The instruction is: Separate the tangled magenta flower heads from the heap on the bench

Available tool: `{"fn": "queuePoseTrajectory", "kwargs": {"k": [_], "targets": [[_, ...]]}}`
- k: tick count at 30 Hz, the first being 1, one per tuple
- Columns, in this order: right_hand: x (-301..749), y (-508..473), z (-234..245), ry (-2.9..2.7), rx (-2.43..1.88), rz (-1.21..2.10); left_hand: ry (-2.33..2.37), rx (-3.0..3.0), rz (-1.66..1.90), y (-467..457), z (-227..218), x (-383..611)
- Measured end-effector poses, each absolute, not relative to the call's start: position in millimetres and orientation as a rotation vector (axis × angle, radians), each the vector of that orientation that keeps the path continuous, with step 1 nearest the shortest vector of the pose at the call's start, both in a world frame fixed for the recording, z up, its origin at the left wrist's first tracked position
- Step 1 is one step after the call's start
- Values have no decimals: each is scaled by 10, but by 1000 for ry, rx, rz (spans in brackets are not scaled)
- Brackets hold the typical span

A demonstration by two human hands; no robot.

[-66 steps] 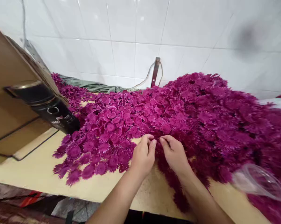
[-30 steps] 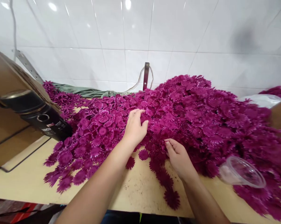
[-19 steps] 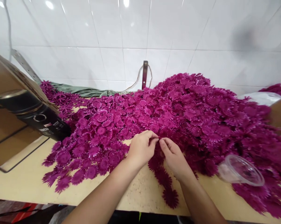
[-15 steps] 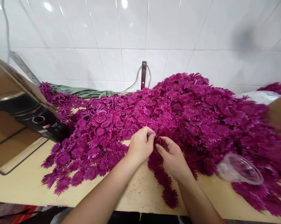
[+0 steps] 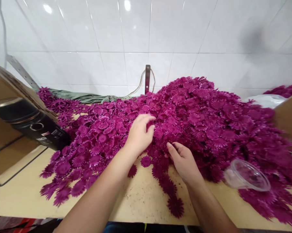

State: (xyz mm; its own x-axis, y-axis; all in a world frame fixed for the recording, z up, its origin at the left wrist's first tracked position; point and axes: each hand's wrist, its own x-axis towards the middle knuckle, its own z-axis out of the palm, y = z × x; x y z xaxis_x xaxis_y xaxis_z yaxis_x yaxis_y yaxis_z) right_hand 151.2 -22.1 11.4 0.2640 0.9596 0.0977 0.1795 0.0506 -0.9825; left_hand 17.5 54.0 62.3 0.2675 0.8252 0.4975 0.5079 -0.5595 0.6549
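Note:
A big heap of magenta artificial flowers [image 5: 201, 119] with fringed petals covers much of the table. My left hand [image 5: 139, 134] hovers over the middle of the heap, thumb apart from the curved fingers, with nothing seen between them. Lower and to the right, my right hand [image 5: 183, 160] has thumb and fingers pinched together at a magenta flower, mostly hidden behind the fingers. Beside that hand, a row of overlapping flowers [image 5: 167, 184] trails down toward the table's front edge. One loose flower [image 5: 146, 160] lies below my left hand.
A black bottle [image 5: 34, 121] leans at the left against a cardboard box [image 5: 5, 142]. On the right, a clear plastic cup [image 5: 247, 176] lies tipped among the flowers. A white tiled wall [image 5: 184, 35] with a metal bracket [image 5: 147, 79] stands behind the heap.
My left hand has parted from my right, moving up and left over the heap, and its fingers have opened. My right hand has stayed nearly in place. The view has shifted slightly.

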Motion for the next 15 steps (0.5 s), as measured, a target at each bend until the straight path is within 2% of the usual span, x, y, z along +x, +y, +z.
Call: {"fn": "queuePoseTrajectory", "kwargs": {"k": [2, 5, 10, 15], "targets": [[1521, -192, 142, -1094, -1392, 907, 1022, 2250, 974, 317, 595, 217], [1511, -181, 133, -1038, -1345, 943, 1085, 2262, 832, 118, 520, 249], [1482, -212, 150, -1133, -1267, 988, 1163, 2234, 949, 137, 422, 283], [1445, -246, 219, -1257, -1229, 1005, 1112, 1629, 1131, 289, 413, 347]]}}
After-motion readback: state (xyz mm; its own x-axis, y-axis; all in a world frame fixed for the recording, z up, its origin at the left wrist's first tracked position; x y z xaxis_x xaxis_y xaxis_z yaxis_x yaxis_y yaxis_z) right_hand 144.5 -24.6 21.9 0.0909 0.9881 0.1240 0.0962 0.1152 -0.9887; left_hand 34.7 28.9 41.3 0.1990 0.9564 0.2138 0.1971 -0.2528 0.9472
